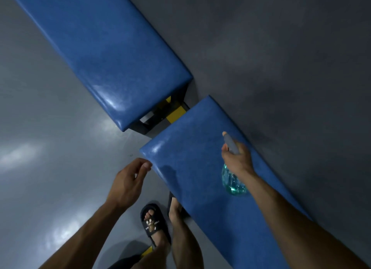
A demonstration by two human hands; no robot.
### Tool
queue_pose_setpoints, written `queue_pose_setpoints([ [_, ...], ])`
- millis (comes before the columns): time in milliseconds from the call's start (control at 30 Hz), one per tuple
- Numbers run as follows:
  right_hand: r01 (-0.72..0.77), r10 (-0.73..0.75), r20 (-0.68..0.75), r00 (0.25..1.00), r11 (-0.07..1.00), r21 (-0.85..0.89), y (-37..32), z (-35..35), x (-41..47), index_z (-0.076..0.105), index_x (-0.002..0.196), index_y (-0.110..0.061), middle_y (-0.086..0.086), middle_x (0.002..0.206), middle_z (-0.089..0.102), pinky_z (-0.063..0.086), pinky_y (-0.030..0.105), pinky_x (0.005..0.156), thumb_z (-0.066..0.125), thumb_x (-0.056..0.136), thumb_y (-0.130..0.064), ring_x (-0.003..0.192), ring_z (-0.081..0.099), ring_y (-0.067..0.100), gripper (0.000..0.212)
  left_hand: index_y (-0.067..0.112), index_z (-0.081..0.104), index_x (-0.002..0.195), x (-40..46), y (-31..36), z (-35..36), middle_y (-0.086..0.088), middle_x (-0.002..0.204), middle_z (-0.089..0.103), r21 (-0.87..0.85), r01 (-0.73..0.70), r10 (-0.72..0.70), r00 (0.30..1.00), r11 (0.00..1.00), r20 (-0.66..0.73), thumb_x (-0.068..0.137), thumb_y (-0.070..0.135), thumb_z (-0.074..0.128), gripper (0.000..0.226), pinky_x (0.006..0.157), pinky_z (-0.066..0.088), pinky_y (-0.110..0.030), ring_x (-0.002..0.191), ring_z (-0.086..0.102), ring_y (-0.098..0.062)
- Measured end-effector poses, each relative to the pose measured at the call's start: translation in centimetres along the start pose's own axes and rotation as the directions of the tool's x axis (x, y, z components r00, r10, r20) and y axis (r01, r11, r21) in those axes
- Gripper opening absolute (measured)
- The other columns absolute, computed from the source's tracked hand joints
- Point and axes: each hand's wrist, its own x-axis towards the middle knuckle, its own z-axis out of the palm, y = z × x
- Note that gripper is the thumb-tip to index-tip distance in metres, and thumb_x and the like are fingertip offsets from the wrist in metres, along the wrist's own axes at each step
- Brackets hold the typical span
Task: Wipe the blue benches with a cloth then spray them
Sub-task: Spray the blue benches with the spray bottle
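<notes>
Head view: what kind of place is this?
Probably a gym or locker room, though that is a guess: two padded blue benches set end to end against a grey wall, on a glossy grey floor.

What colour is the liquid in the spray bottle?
Pale teal-green, seen through the spray bottle's clear body in the head view.

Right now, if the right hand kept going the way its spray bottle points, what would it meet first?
Probably nothing at once: the right hand aims the spray bottle up along the near bench, toward the grey wall. Depth is unclear.
</notes>
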Motion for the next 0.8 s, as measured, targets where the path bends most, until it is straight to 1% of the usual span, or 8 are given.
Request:
queue_pose_setpoints([
  [100, 0.104, -0.108, 0.143, 0.984, 0.994, 0.038, 0.1, 2.6, -2.8, 0.057, 0.073, -0.029, -0.008, 0.071, 0.061, 0.049, 0.027, 0.062, 0.058, 0.078, -0.006, 0.064, 0.058, 0.007, 0.023, 0.033, 0.062, 0.104, 0.4, 0.0, -0.8, 0.012, 0.101, 0.069, 0.003, 0.008, -0.008, 1.000, 1.000, -0.020, 0.094, 0.061, 0.032, 0.042, 0.082, 0.052, -0.036, 0.096, 0.064, -0.010],
  [200, 0.194, -0.198, 0.286, 0.938, 0.980, 0.042, 0.6, 5.7, -6.5, 0.062, 0.089, -0.039, -0.016, 0.080, 0.062, 0.042, 0.009, 0.068, 0.058, 0.075, 0.003, 0.073, 0.058, -0.005, 0.045, 0.031, 0.062, 0.102, 0.7, -0.5, -2.0, 0.011, 0.099, 0.069, 0.000, 0.033, -0.033, 0.999, 0.999, -0.033, 0.093, 0.064, 0.031, 0.046, 0.080, 0.052, -0.036, 0.094, 0.064, -0.010],
  [267, 0.219, -0.224, 0.330, 0.917, 0.974, 0.051, 0.9, 7.9, -8.7, 0.062, 0.094, -0.043, -0.019, 0.081, 0.061, 0.048, 0.017, 0.073, 0.057, 0.073, -0.004, 0.079, 0.060, -0.001, 0.044, 0.032, 0.062, 0.100, 0.8, -0.9, -2.8, 0.012, 0.098, 0.069, -0.009, 0.049, -0.049, 0.998, 0.999, -0.048, 0.094, 0.062, 0.033, 0.042, 0.078, 0.050, -0.032, 0.094, 0.064, -0.009],
  [333, 0.229, -0.233, 0.317, 0.920, 0.972, 0.049, 1.0, 9.6, -10.1, 0.058, 0.083, -0.035, -0.014, 0.074, 0.057, 0.052, 0.035, 0.074, 0.056, 0.076, -0.015, 0.074, 0.058, 0.008, 0.021, 0.031, 0.063, 0.100, 1.1, -1.3, -3.7, 0.011, 0.098, 0.069, -0.015, 0.060, -0.061, 0.996, 0.998, -0.058, 0.096, 0.057, 0.036, 0.037, 0.076, 0.048, -0.030, 0.092, 0.064, -0.009],
  [400, 0.198, -0.205, 0.274, 0.940, 0.979, 0.053, 0.6, 10.5, -10.5, 0.054, 0.076, -0.030, -0.010, 0.068, 0.053, 0.051, 0.043, 0.070, 0.056, 0.079, -0.019, 0.069, 0.056, 0.013, 0.011, 0.030, 0.064, 0.099, 1.6, -1.5, -4.5, 0.010, 0.096, 0.069, -0.022, 0.068, -0.069, 0.996, 0.997, -0.061, 0.101, 0.049, 0.040, 0.030, 0.076, 0.048, -0.030, 0.089, 0.064, -0.009],
  [500, 0.197, -0.205, 0.244, 0.948, 0.979, 0.058, -1.3, 10.8, -10.0, 0.054, 0.079, -0.035, -0.013, 0.079, 0.059, 0.052, 0.038, 0.081, 0.056, 0.074, -0.011, 0.081, 0.059, 0.011, 0.024, 0.029, 0.064, 0.096, 2.3, -2.2, -5.9, 0.013, 0.092, 0.069, -0.025, 0.079, -0.081, 0.994, 0.997, -0.070, 0.101, 0.041, 0.042, 0.025, 0.072, 0.044, -0.025, 0.086, 0.063, -0.005],
  [600, 0.224, -0.221, 0.274, 0.936, 0.974, 0.021, -4.3, 11.1, -8.7, 0.055, 0.088, -0.043, -0.022, 0.089, 0.061, 0.050, 0.031, 0.086, 0.056, 0.075, -0.006, 0.089, 0.059, 0.007, 0.040, 0.030, 0.064, 0.096, 3.2, -3.2, -7.8, 0.014, 0.092, 0.069, -0.033, 0.063, -0.065, 0.996, 0.997, -0.064, 0.102, 0.047, 0.042, 0.029, 0.074, 0.045, -0.025, 0.088, 0.063, -0.005],
  [800, 0.339, -0.340, 0.256, 0.905, 0.940, 0.049, -10.8, 14.8, -8.1, 0.065, 0.096, -0.019, -0.008, 0.089, 0.066, 0.049, 0.026, 0.076, 0.055, 0.077, -0.003, 0.082, 0.059, 0.009, 0.027, 0.032, 0.063, 0.097, 4.5, -5.8, -12.7, 0.013, 0.094, 0.070, -0.045, 0.044, -0.046, 0.998, 0.998, -0.048, 0.100, 0.051, 0.042, 0.029, 0.074, 0.050, -0.028, 0.085, 0.065, -0.008],
])
